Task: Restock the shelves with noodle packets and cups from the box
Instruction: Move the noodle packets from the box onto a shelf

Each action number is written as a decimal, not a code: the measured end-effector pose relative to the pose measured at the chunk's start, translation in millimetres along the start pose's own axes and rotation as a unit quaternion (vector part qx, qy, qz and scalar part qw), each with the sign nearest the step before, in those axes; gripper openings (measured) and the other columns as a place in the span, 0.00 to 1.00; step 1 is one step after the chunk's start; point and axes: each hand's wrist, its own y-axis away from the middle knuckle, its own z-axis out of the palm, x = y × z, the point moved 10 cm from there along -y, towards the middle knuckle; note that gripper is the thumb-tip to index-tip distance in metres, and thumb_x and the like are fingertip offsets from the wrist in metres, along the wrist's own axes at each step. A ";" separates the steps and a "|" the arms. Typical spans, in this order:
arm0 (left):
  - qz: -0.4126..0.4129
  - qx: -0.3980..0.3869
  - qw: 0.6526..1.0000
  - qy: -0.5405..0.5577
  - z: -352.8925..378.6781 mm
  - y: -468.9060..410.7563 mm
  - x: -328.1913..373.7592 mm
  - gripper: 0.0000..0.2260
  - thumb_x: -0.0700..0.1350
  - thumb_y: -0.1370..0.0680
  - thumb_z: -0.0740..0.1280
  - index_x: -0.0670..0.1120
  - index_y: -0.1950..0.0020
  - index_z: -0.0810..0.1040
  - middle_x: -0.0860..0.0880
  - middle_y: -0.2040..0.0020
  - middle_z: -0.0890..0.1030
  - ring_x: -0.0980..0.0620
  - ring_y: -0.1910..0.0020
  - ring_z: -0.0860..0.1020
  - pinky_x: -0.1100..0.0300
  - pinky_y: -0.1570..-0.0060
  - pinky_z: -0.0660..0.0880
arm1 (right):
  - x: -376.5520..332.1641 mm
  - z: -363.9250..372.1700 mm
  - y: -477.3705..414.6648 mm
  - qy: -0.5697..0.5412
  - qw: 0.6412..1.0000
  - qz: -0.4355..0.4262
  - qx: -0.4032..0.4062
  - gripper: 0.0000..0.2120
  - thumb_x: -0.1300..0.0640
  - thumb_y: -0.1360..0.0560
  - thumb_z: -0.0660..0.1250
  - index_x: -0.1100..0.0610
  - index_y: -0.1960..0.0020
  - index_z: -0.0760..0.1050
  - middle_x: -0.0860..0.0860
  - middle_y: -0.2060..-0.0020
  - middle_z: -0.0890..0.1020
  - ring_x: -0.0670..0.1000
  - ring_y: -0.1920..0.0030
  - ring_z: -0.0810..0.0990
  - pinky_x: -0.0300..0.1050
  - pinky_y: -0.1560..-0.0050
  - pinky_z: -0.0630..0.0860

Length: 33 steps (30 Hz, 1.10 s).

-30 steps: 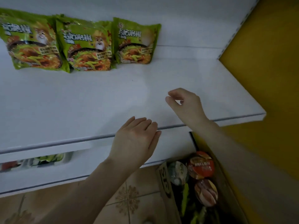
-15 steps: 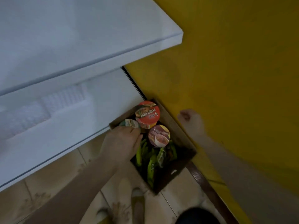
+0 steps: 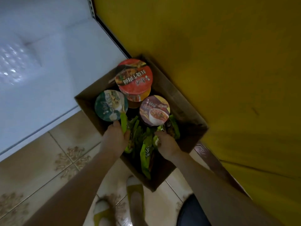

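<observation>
Where floor (image 3: 48, 160) meets wall (image 3: 211, 46), box (image 3: 182, 103).

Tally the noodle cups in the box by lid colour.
Red-lid cup: 1
Green-lid cup: 1
Purple-lid cup: 1
Total: 3 cups in view
</observation>
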 end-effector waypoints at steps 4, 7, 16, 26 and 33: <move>-0.064 -0.016 0.997 0.027 33.8 -22.0 -21.2 0.30 0.49 0.24 0.66 0.36 0.31 0.57 0.36 0.42 0.74 0.38 0.45 0.75 0.50 0.52 0.72 | -2.5 35.4 -39.9 0.103 0.990 -0.086 -0.044 0.28 0.68 0.25 0.61 0.53 0.28 0.62 0.55 0.31 0.66 0.57 0.32 0.67 0.50 0.33 0.68; -0.075 -0.041 0.995 0.042 54.1 -30.5 -23.0 0.31 0.46 0.24 0.66 0.39 0.28 0.52 0.36 0.39 0.72 0.38 0.41 0.73 0.49 0.47 0.72 | -5.8 61.6 -53.4 0.188 0.967 -0.140 -0.104 0.28 0.66 0.25 0.64 0.52 0.29 0.62 0.53 0.30 0.65 0.56 0.31 0.64 0.54 0.33 0.67; -0.042 -0.006 0.996 0.081 33.4 -20.4 -3.7 0.19 0.39 0.21 0.60 0.40 0.33 0.59 0.36 0.43 0.75 0.38 0.46 0.76 0.48 0.50 0.73 | -4.3 39.1 -40.3 0.125 0.974 -0.148 -0.121 0.09 0.64 0.28 0.68 0.64 0.48 0.78 0.57 0.45 0.79 0.54 0.42 0.75 0.44 0.42 0.69; 0.040 0.064 0.991 0.108 -69.0 38.6 52.7 0.23 0.39 0.23 0.63 0.44 0.29 0.61 0.41 0.41 0.77 0.42 0.46 0.77 0.48 0.49 0.76 | -49.4 -18.0 27.0 0.111 0.974 -0.195 -0.037 0.07 0.64 0.27 0.67 0.64 0.50 0.80 0.57 0.48 0.81 0.54 0.45 0.77 0.48 0.41 0.71; 0.047 0.111 0.981 0.149 -163.6 89.5 92.0 0.22 0.39 0.24 0.64 0.45 0.31 0.65 0.43 0.44 0.78 0.43 0.49 0.78 0.51 0.54 0.77 | -105.0 -84.5 82.2 0.097 0.972 -0.216 0.006 0.07 0.61 0.26 0.66 0.62 0.49 0.80 0.57 0.51 0.82 0.56 0.47 0.78 0.52 0.45 0.73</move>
